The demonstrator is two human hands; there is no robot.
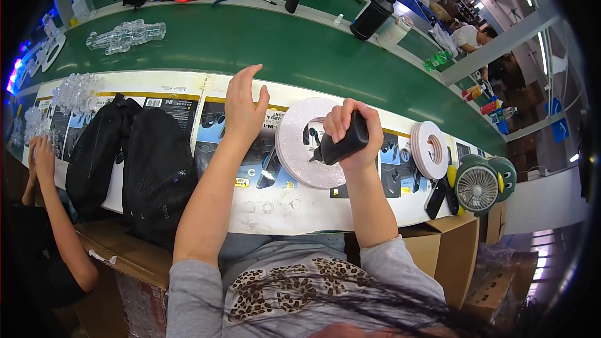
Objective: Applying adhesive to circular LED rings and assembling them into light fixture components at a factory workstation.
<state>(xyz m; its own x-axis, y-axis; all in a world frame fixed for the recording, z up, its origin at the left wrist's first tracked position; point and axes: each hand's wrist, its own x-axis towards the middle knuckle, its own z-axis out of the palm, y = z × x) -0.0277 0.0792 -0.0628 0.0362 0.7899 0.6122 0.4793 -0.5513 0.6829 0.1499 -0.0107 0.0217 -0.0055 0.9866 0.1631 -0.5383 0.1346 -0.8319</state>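
My right hand (pixel 368 138) is wrapped round a black squeeze bottle (pixel 348 144), tilted so that its narrow nozzle points down and to the left. Beneath the nozzle lies a flat white speckled ring (pixel 300 161); I cannot tell whether the tip touches it. My left hand (pixel 244 105) is to the left of the ring, fingers stretched out and nothing in it. Several small clear pieces (pixel 268 207) rest at the near edge of the white printed sheet (pixel 313 213). A stack of smaller white rings (pixel 431 151) sits to the right.
Black mesh-like sleeves (pixel 158 169) and clear plastic parts (pixel 76 92) lie at left, beside a co-worker's hands (pixel 42 161). More clear parts (pixel 128 36) are on the green bench (pixel 300 56). Right: a phone (pixel 436 199) and fan (pixel 479 186). Black bottle (pixel 374 16) stands behind.
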